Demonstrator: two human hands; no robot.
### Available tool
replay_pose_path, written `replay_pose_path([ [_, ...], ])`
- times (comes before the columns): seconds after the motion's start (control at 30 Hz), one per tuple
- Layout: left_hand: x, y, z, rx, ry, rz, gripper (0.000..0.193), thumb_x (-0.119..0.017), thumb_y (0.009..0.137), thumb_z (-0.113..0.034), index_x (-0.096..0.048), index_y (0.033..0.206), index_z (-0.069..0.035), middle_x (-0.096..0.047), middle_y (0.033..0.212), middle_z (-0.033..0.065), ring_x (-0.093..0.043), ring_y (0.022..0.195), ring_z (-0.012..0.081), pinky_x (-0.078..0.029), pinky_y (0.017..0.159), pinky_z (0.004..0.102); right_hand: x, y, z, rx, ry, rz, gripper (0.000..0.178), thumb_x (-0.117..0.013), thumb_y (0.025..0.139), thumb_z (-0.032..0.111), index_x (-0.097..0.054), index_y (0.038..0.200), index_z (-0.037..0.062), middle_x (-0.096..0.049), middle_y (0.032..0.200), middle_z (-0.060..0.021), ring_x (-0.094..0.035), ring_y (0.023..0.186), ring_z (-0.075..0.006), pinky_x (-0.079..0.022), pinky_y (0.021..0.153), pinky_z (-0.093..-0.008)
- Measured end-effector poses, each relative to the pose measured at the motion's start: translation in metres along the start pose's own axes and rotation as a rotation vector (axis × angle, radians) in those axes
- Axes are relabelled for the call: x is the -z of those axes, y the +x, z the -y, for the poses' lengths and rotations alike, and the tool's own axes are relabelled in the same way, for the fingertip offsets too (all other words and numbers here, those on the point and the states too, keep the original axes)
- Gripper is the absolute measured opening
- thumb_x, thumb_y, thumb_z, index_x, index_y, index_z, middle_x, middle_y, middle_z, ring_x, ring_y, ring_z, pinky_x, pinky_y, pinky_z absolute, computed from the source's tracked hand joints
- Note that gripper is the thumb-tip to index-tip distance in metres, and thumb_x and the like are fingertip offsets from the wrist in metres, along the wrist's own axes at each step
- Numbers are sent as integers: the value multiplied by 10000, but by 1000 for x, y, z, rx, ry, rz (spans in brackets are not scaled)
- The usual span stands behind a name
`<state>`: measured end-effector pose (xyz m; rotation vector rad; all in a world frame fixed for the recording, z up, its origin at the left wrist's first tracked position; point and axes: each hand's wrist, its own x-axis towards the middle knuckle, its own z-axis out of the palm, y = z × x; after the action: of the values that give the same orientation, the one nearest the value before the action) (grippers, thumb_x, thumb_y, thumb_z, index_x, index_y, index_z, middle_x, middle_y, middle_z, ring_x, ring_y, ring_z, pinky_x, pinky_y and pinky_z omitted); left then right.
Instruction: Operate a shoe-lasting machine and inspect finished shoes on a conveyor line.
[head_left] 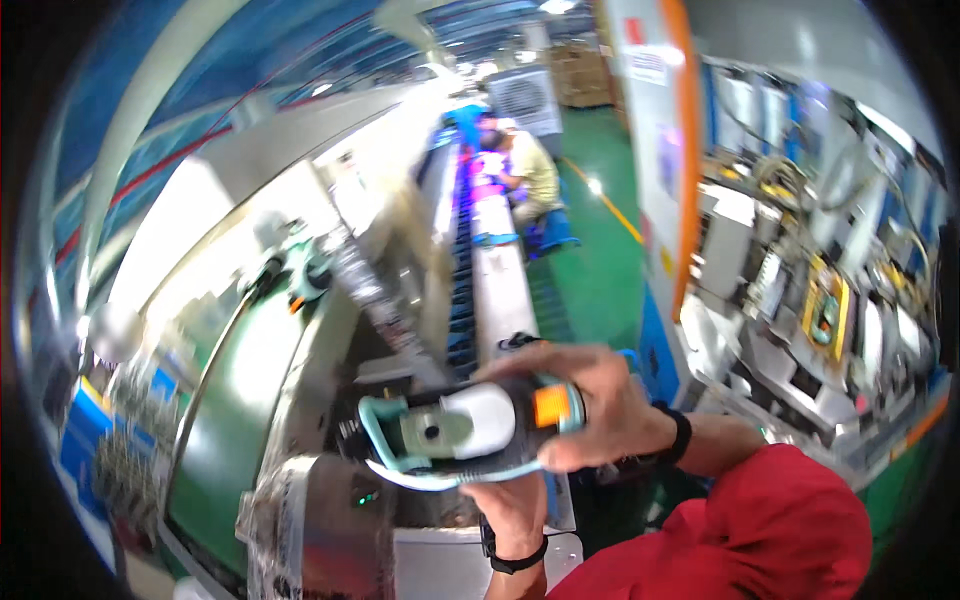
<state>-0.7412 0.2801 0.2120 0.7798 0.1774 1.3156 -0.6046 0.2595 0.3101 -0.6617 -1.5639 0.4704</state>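
Observation:
Both my hands hold a long black and teal moulded piece point(420, 470) in front of me. It has an orange patch at its right end and a pale oval part on top; its exact kind cannot be told. My right hand point(615, 405) closes round the right end, with the thumb on the near side and the fingers across the far side. From beneath, my left hand point(510, 505) supports the near side, its fingers mostly hidden by the piece. Dark bands circle both wrists.
On the left, a green conveyor belt point(225, 430) carries a teal and black item with orange point(305, 275). A plastic-wrapped machine part point(320, 530) stands near it. Ahead runs a long line point(500, 285) where a person in yellow point(535, 170) sits. To the right is an orange-edged machine point(684, 150).

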Motion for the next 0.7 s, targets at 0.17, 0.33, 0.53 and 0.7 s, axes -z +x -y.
replay_pose_path([
  [0.17, -88, -17, 73, 87, -259, 309, 745, -410, 944, -643, -371, 1466, -112, -441, 1444, 153, -434, 1313, 329, -308, 1132, 495, 85, -127, 45, -156, -376, -117, 780, -815, 706, 234, -465, 1368, 14, -591, 1275, -185, -614, 1146, -319, -472, 972, -390],
  [0.33, -153, -48, 175, 464, -2, 263, 499, -525, 974, -395, -503, 1329, -45, -606, 1237, 153, -618, 1082, 290, -491, 965, 435, 195, -232, 120, -367, -123, -338, 1078, -852, 692, 64, -178, 1532, 83, -481, 1408, -133, -516, 1256, -249, -397, 1080, -390],
  [0.53, -267, -118, 288, 452, 783, 911, 418, -614, 956, -260, -532, 1235, 39, -650, 1019, 52, -587, 917, 131, -483, 787, 288, 281, -348, 166, -521, -289, -1097, 743, -777, 621, 40, -513, 1316, 40, -621, 1138, -64, -578, 1018, -135, -472, 925, -281],
  [0.7, -307, -129, 427, 873, 611, 1138, 688, -506, 993, -466, -332, 1470, -3, -530, 1324, 118, -560, 1151, 207, -443, 989, 369, 334, -450, 195, -435, -416, -1510, 659, -734, 626, 52, -554, 1259, 14, -623, 1124, -62, -586, 1003, -133, -481, 899, -284],
])
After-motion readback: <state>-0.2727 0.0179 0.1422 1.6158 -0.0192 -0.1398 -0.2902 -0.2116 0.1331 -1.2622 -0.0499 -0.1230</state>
